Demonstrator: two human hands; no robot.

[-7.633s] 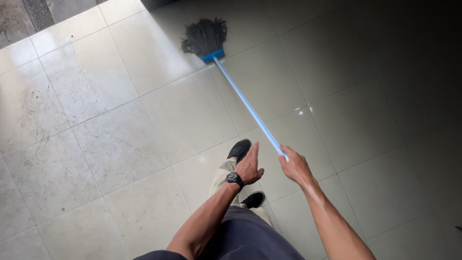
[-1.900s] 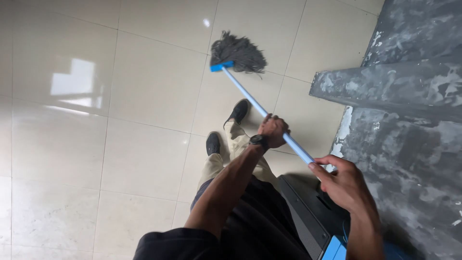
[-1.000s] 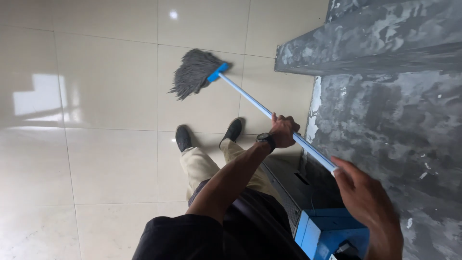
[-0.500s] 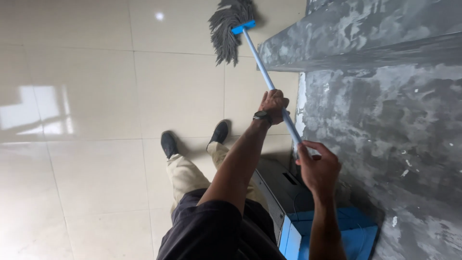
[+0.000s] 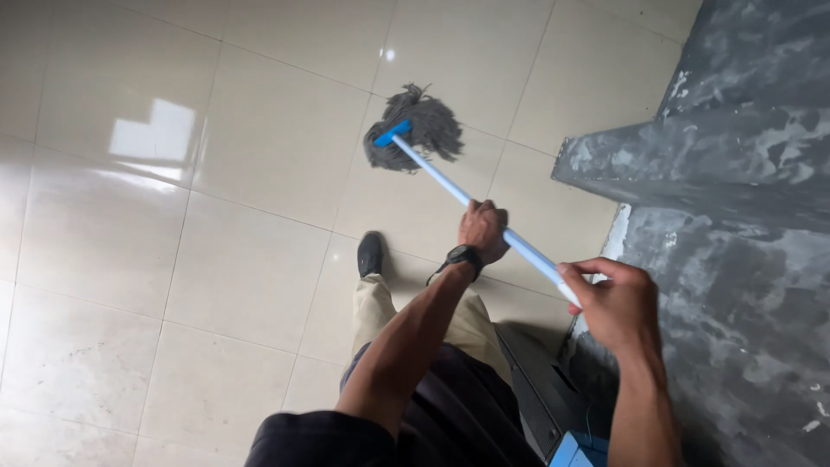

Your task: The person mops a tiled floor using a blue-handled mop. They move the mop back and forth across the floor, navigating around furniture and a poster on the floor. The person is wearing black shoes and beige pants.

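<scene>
A mop with a light blue handle is held in both hands above a glossy tiled floor. The left hand, with a dark wristwatch on its wrist, is wrapped around the middle of the handle, the fingers curled shut over the shaft. The right hand is closed on the near end of the handle, which passes under the fingers and thumb; its very tip appears to be hidden in the palm. The handle slopes away from the hands to a blue clamp, and the grey string head is spread on a tile, well apart from both hands. A dark shoe is planted on the floor just below the handle. A mottled grey wall is seen at the right, and a blue object sits near the bottom edge.
</scene>
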